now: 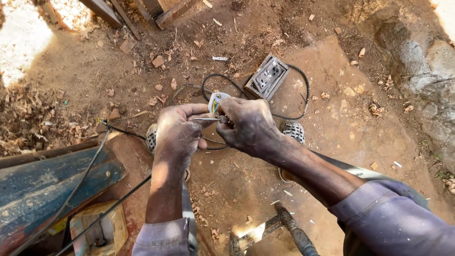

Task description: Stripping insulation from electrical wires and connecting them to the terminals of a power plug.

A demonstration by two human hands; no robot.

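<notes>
An opened white plastic electrical plug (216, 101) with yellow and blue wire ends showing inside it sits at the centre of the view, pinched from the left side by the left hand (177, 132), whose grip is closed around its lower edge. Touching the plug from the right, a thin metal screwdriver shaft (204, 119) lies nearly level, and the right hand (246, 125) has its grip wrapped tight on the tool's handle end. A thin black cable (222, 78) loops away from the plug, curling just beyond it over the dirt floor (332, 118) to a grey double wall socket plate (267, 77) lying face up up and to the right of the plug. Below the plug, well apart, a rusty hammer (289, 227) rests on the ground; to the lower left of the plug is a worn blue-painted metal beam (42, 185) with two more black wires crossing it. As a judgement, the shaft could slip off a small screw and jab the left fingers, since the plug is held in the air with nothing bracing it, and a loosened screw could drop into the wood chips and dirt.
</notes>
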